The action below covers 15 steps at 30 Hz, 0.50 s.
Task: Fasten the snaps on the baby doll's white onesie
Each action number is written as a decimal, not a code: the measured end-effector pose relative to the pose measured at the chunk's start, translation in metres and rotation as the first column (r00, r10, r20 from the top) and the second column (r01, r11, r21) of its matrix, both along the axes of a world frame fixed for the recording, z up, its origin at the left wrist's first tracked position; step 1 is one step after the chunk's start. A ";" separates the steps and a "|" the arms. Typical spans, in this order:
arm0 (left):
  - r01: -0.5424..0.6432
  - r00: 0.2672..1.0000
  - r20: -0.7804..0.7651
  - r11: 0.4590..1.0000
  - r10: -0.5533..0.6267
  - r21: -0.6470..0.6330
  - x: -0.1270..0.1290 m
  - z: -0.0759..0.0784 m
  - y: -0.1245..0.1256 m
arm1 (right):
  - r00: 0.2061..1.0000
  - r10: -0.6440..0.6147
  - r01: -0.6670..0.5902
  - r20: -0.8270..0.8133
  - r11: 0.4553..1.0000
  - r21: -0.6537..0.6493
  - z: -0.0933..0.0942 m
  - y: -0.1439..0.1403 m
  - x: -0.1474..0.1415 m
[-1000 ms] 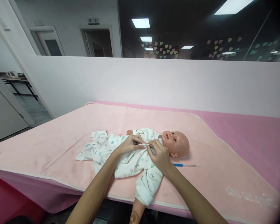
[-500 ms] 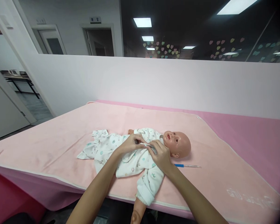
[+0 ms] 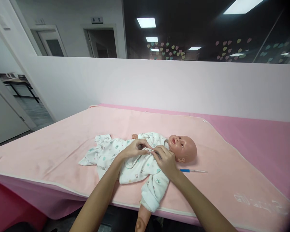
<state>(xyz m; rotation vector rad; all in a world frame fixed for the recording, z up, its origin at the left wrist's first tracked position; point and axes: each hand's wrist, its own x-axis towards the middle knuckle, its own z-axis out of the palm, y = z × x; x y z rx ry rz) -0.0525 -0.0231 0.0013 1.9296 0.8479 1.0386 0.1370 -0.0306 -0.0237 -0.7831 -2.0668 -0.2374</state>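
A baby doll (image 3: 186, 149) lies on its back with its head to the right, dressed in a white patterned romper (image 3: 139, 169). At the chest, my left hand (image 3: 136, 148) pinches the front edge of the romper between thumb and fingers. Close beside it, my right hand (image 3: 166, 159) is closed on the same edge from the other side. Any fastener between the fingertips is too small to make out. One doll arm (image 3: 143, 216) sticks out of the near sleeve past the table's edge; the romper's legs lie flat to the left.
A screwdriver with a blue handle (image 3: 185, 170) lies near the doll's head. Under everything is a pink blanket (image 3: 62, 138) on a darker pink cover (image 3: 261, 138). A white wall (image 3: 159, 85) with a window above stands behind the table, and a doorway is at the left.
The view has shifted slightly. Both hands stay at the romper's chest edge with only tiny finger movement; the doll and screwdriver lie as before.
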 end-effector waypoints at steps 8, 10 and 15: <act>0.017 0.999 0.044 0.998 -0.015 -0.058 -0.001 0.000 -0.001 | 1.000 -0.018 0.018 0.013 1.000 -0.012 -0.001 0.001 0.000; 0.025 0.998 0.066 0.998 -0.021 -0.061 -0.001 0.000 -0.001 | 1.000 -0.019 0.019 0.013 1.000 -0.012 -0.001 0.001 0.000; 0.011 0.999 0.033 0.999 -0.010 -0.033 0.000 0.002 -0.002 | 1.000 -0.024 0.024 -0.012 1.000 -0.003 0.001 0.000 -0.001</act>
